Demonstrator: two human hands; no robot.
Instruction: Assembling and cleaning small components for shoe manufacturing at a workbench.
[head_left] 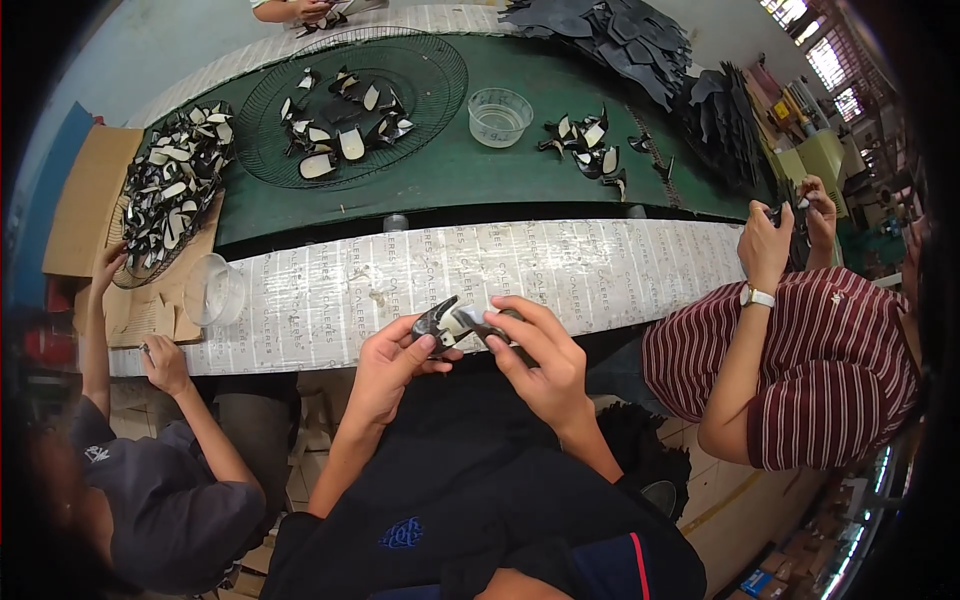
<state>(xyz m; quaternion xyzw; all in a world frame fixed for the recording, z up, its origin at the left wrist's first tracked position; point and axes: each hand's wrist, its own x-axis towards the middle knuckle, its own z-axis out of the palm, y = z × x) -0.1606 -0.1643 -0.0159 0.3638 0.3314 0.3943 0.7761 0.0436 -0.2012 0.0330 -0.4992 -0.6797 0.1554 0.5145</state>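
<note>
Above the front edge of the covered bench, my left hand (388, 362) is closed around a curved black-and-cream piece (438, 322), which looks like a shoe's heel part. Its pointed black tip sticks up past my fingers. My right hand (545, 365) is closed beside it, its fingers round a dark, shiny object (474, 318) that touches the cream side of the piece. I cannot tell what that object is, as my fingers partly hide it.
Similar pieces fill a basket (178, 185) at left, lie in a round wire tray (268, 172), and form a small pile (590, 142). Clear plastic tubs (500, 118) (213, 290) and stacked black sheets (620, 45) stand around. Co-workers sit close on both sides (165, 490) (780, 370).
</note>
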